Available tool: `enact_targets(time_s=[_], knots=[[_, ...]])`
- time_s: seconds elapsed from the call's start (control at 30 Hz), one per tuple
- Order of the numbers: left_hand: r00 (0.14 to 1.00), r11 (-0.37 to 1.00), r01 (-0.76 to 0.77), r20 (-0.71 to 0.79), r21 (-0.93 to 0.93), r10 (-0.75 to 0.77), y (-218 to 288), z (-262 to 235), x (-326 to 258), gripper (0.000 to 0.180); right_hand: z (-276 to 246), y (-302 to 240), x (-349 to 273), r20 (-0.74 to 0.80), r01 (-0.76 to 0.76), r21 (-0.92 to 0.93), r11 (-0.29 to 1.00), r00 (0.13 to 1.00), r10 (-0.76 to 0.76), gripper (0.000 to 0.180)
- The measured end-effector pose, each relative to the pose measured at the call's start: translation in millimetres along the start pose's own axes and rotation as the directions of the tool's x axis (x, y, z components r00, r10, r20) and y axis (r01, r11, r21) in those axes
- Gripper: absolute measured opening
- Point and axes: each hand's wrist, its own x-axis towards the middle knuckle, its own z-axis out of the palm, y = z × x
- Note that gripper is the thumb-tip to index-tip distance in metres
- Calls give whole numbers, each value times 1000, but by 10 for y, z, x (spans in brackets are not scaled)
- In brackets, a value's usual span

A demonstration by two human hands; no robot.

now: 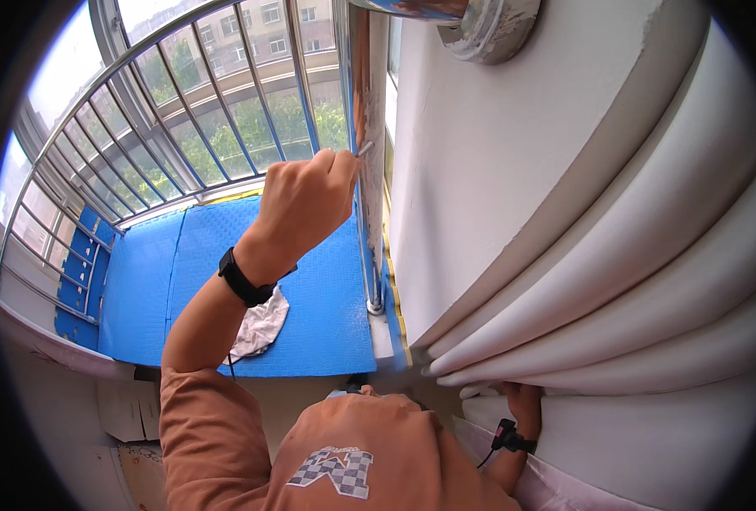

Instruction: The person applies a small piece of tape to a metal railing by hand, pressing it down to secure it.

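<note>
My left hand (308, 200) is raised beside the upright end post of a metal railing, its fingers closed in a pinch. A small whitish tip (366, 148) sticks out past the fingertips, near the scuffed wall edge (378, 192); what it belongs to is hidden. A black band circles the left wrist. Low on the right, my right hand (524, 400) reaches up to the bottom of the bunched white curtain (591, 298). Its fingers are hidden there, so their grip does not show. The right wrist wears a black strap with a small device.
A curved metal railing (201, 64) stands before the window at the far left. Blue foam mats (216, 230) cover the ledge, with a crumpled pale cloth (263, 325) on them. A white wall (497, 153) rises right of the post. Cardboard (126, 410) sits lower left.
</note>
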Motion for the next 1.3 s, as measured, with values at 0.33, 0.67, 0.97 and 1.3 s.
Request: enact_targets(time_s=[0.33,0.67,0.97,1.3], knots=[[997,996,2,-74,-95,-9,-7,-351,252,19,228,134,23,126,-89,136,987,989,72,31],[993,990,-12,-115,-143,-5,-69,-161,376,20,397,144,-65,142,-84,192,978,988,57,26],[877,958,242,458,-154,-148,530,786,-1084,29,90,48,-216,232,-207,174,963,959,164,22],[653,322,753,715,-574,-250,521,495,-1660,33,93,-1699,-16,634,-161,568,807,711,-304,25]])
